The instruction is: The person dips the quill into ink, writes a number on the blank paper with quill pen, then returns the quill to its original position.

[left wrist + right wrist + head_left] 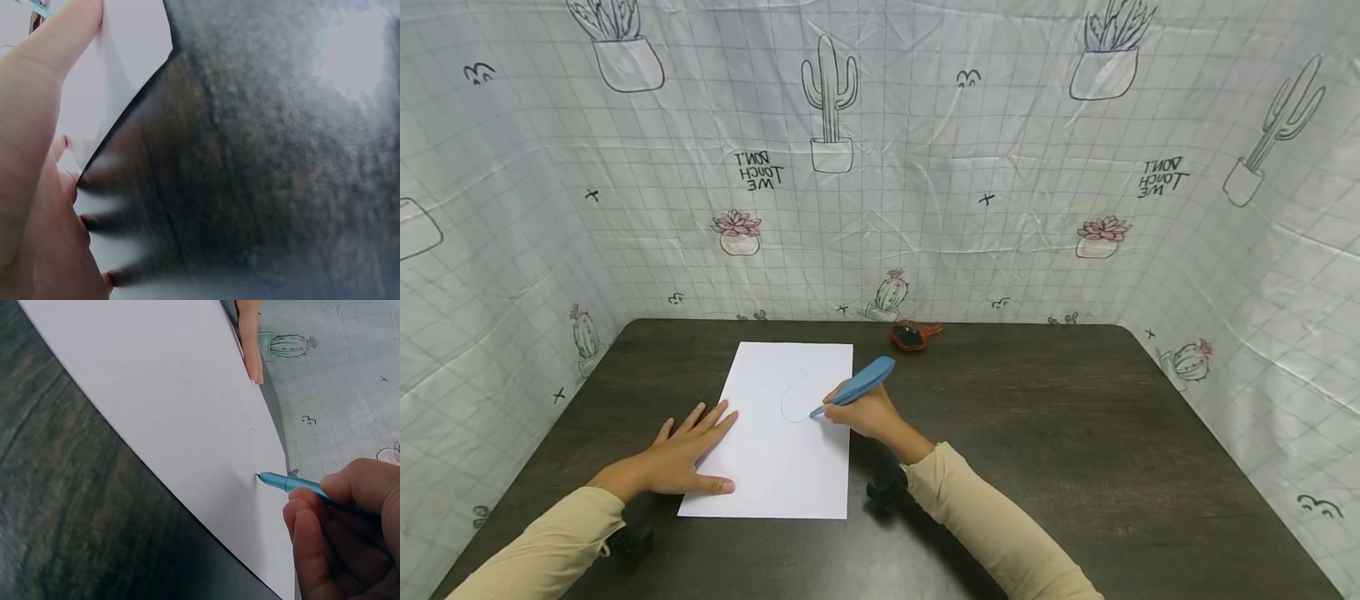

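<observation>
A white sheet of paper (775,475) lies on the dark table, left of the middle. My left hand (677,458) rests with spread fingers on its left edge, thumb on the lower part of the sheet. In the left wrist view the thumb (47,47) lies over the paper (134,44). My right hand (868,412) pinches a blue pen (865,380) with a broad, feather-like upper end. Its tip meets the paper at the end of a thin curved line (782,404), like an unclosed circle. The right wrist view shows the pen's blue barrel (275,480) between the fingers.
A small dark thing with an orange-red rim (910,336) lies at the table's back edge, right of the sheet. The wooden table (1037,417) extends to the right. A cactus-print cloth (910,183) stands behind it and along both sides.
</observation>
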A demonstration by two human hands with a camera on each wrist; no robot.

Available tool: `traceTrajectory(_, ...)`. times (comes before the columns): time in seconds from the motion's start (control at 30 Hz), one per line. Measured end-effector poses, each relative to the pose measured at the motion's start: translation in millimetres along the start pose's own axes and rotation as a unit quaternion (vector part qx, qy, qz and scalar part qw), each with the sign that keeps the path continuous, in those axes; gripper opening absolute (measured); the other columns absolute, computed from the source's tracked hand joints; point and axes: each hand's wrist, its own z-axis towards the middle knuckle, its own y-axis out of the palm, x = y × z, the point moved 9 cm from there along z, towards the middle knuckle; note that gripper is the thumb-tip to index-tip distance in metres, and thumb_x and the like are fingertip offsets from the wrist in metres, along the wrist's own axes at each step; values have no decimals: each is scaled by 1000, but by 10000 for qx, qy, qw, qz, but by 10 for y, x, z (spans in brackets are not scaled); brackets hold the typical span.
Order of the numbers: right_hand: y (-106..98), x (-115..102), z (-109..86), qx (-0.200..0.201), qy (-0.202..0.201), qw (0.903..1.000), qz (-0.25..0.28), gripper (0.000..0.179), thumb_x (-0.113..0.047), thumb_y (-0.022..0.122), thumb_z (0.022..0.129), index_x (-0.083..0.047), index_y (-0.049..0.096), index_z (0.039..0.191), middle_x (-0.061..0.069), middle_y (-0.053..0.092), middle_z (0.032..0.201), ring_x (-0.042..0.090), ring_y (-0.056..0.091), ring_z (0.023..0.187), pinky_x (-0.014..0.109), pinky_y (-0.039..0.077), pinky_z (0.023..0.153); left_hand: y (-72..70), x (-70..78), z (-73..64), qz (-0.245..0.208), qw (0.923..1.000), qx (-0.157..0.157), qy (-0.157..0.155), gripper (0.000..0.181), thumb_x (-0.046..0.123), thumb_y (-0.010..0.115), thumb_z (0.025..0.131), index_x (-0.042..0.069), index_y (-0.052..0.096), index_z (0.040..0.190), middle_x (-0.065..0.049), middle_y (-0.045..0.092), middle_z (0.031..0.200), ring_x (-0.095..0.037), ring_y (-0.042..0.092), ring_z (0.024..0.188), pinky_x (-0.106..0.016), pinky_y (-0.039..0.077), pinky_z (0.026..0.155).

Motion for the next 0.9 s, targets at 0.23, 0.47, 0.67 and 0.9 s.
traceTrajectory(0.23,-52,3,-2,422,-110,9990,-111,11,-8,69,82,-3,75,88,7,72,77,8,64,60,24,53,57,3,-22,4,-16,10000,-22,-36,107,61,71,74,6,24,152,-22,10,159,-54,3,141,-79,-2,97)
traceTrajectory(0.47,-96,34,24,817,-102,9966,36,12,-7,67,82,-1,75,89,6,72,76,7,53,58,23,43,56,-7,-2,-5,-52,10000,-4,-46,106,60,72,74,6,24,152,-21,10,159,-54,3,141,-79,-2,97)
traceTrajectory(0.67,-99,71,56,1104,59,9938,-103,11,-12,68,82,-7,76,87,2,72,75,5,55,60,23,44,57,-9,9,-13,-71,10000,37,-35,107,61,73,74,5,25,152,-22,11,158,-54,3,140,-79,-2,97)
traceTrajectory(0.9,-56,69,92,1272,58,9919,15,10,-11,69,80,-7,76,86,2,72,73,6,54,58,23,44,55,-18,26,-16,-36,10000,40,-49,107,61,72,73,5,25,151,-22,11,158,-54,4,140,-79,-2,97)
